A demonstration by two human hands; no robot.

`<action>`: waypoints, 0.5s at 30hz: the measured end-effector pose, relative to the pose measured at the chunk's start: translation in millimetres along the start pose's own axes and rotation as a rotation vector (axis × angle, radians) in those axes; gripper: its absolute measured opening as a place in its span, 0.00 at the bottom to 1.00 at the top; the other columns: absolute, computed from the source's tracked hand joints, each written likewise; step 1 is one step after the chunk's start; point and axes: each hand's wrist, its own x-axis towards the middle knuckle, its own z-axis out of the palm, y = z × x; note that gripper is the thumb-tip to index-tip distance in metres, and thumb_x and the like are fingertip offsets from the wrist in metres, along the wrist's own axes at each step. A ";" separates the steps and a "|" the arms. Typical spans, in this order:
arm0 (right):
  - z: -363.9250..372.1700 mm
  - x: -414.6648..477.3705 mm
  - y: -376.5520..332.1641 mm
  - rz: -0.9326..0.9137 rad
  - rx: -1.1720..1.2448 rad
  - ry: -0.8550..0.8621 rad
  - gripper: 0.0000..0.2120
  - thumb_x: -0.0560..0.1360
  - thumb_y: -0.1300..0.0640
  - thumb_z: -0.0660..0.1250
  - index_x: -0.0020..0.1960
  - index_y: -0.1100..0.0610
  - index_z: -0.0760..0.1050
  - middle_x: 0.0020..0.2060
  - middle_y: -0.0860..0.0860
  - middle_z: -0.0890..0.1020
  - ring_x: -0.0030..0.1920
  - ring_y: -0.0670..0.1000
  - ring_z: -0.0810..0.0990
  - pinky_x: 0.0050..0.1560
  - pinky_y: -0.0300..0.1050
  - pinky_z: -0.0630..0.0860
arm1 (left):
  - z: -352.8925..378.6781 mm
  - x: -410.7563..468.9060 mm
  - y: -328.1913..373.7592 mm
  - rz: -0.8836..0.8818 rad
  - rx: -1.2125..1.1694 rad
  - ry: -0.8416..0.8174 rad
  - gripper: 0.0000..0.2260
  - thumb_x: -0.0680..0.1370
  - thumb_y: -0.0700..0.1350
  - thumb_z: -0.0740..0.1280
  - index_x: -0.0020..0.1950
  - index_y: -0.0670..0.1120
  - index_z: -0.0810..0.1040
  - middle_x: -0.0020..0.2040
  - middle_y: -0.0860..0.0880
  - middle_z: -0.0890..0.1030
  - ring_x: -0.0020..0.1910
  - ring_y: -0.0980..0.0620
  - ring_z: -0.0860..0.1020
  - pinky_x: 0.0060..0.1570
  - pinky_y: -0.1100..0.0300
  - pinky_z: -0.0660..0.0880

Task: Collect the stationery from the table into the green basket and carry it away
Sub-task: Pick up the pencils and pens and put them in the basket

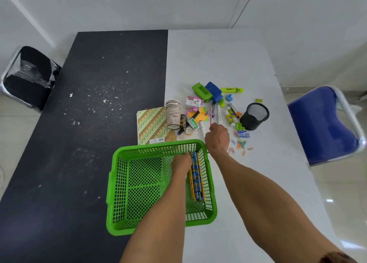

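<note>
White walls and a pale tiled floor surround a table [218,64] whose left half is black and speckled with white flecks and whose right half is white. A black chair [29,76] stands off its left edge and a blue chair [321,123] off its right edge.

Little writing can be read. The patterned notebook [151,123] beside the seam carries a label with "100" at its near edge. The stack of paper cups [173,113] leaning on the notebook shows lettering, of which "MAK" is legible. The print on the yellow highlighter [232,90] and on the small blue box [243,134] is too small to make out.

The green basket [158,146] sits toward the table's near edge, across the seam between black and white. Patterned pencils [196,175] lie along its right wall. The left hand [180,163] reaches down inside the basket with its fingertips at the far end of the pencils. Whether it grips them cannot be told.

The right hand [217,138] is just beyond the basket's far right corner, seen from the back with its fingers curled under, pinching the near end of a pink pen [211,113]. Beyond it lies the loose stationery on the white half, including a green hole punch [200,90] and a blue one [213,92]. A black mesh holder [255,116] lies tilted to its right, and scattered paper clips [241,144] lie near the wrist.
</note>
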 end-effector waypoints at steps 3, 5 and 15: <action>-6.2 -28.1 -5.9 -0.023 0.026 0.049 0.15 0.72 0.66 0.60 0.57 0.60 0.77 0.52 0.57 0.79 0.50 0.59 0.79 0.45 0.47 0.73 | -1.1 -13.3 -10.0 0.075 0.000 0.008 0.20 0.82 0.52 0.55 0.57 0.37 0.77 0.58 0.38 0.78 0.54 0.42 0.77 0.60 0.48 0.73; -9.5 -50.0 -10.2 -0.053 0.034 0.087 0.14 0.72 0.65 0.60 0.55 0.60 0.78 0.50 0.56 0.79 0.49 0.59 0.79 0.42 0.46 0.71 | -2.8 -22.5 -16.9 0.117 0.006 -0.005 0.21 0.83 0.51 0.54 0.60 0.36 0.76 0.61 0.37 0.77 0.58 0.41 0.75 0.62 0.50 0.72; 9.3 -149.6 1.6 -0.195 -0.062 0.052 0.12 0.75 0.63 0.59 0.56 0.61 0.77 0.48 0.59 0.79 0.48 0.61 0.78 0.43 0.51 0.73 | -12.4 -41.8 -44.4 0.120 -0.038 -0.060 0.28 0.83 0.56 0.50 0.68 0.34 0.71 0.69 0.35 0.71 0.66 0.38 0.72 0.66 0.46 0.69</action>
